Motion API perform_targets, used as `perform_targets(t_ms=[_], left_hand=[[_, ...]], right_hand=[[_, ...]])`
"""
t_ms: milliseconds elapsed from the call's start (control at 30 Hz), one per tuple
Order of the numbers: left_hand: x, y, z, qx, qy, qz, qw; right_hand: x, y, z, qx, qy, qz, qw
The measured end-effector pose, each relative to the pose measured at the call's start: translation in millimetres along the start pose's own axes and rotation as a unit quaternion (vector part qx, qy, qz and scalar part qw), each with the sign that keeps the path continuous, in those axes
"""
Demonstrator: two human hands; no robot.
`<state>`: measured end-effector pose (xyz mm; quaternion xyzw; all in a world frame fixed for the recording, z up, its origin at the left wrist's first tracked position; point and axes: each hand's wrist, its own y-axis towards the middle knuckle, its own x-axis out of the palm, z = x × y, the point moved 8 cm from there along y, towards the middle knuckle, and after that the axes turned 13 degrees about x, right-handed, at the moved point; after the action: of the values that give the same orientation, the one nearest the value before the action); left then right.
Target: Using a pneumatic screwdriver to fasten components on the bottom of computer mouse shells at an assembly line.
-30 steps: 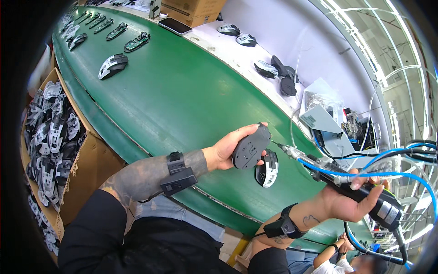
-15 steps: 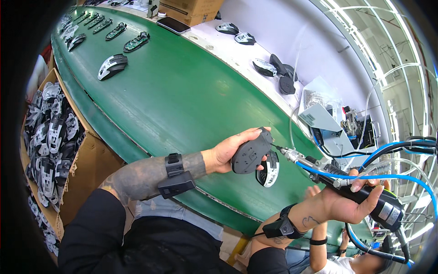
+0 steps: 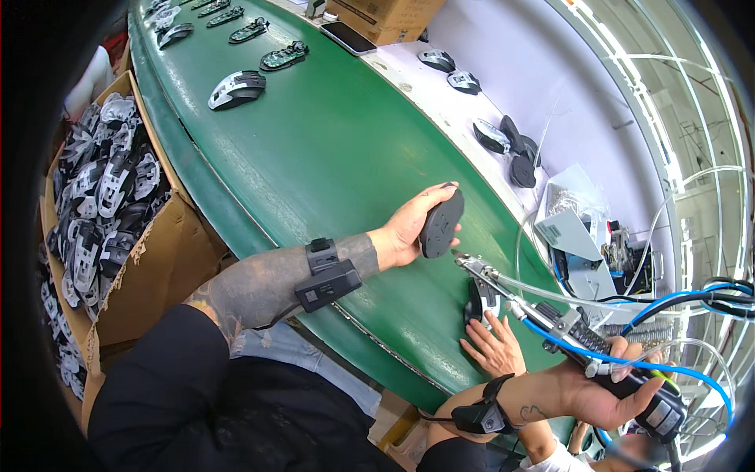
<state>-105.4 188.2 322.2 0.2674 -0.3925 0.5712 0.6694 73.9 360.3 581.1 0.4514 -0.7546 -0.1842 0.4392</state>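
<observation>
My left hand (image 3: 405,226) is closed around a black computer mouse (image 3: 442,225), its flat underside turned toward the right. In my right hand (image 3: 605,389) is a power screwdriver (image 3: 580,337) with a metal nose, a blue hose and a clear tube. The screwdriver's tip points at the mouse from the lower right, a short gap away from it. Beneath the tool, a black and white mouse shell (image 3: 489,296) lies on the green belt, partly hidden. Another person's hand (image 3: 495,346) touches that shell.
On the green belt (image 3: 330,141) stand a mouse shell (image 3: 237,90) and several circuit board assemblies (image 3: 285,56). A carton (image 3: 157,259) of shells is at my left. Along the white ledge lie a phone (image 3: 348,37), mouse parts (image 3: 521,170) and a feeder machine (image 3: 586,259).
The screwdriver's tip has come away from the mouse. My left hand has turned the mouse more edge-on. The other person's hand has reached the shell on the belt. The whole view has shifted.
</observation>
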Motion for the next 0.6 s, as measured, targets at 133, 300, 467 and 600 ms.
perform_targets(t_ms=[133,300,467,600], left_hand=[[15,-7,6,0.004,-0.108,-0.091,0.990],[19,-10,9,0.004,-0.142,-0.115,0.983],[24,-12,9,0.008,-0.128,-0.122,0.984],[22,-10,14,0.033,-0.123,-0.121,0.985]], right_hand=[[20,-13,22,0.047,-0.002,-0.021,0.999],[21,-15,34,0.066,0.016,-0.035,0.997],[25,-15,31,0.056,0.013,-0.040,0.998],[24,-14,35,0.060,0.019,-0.047,0.997]])
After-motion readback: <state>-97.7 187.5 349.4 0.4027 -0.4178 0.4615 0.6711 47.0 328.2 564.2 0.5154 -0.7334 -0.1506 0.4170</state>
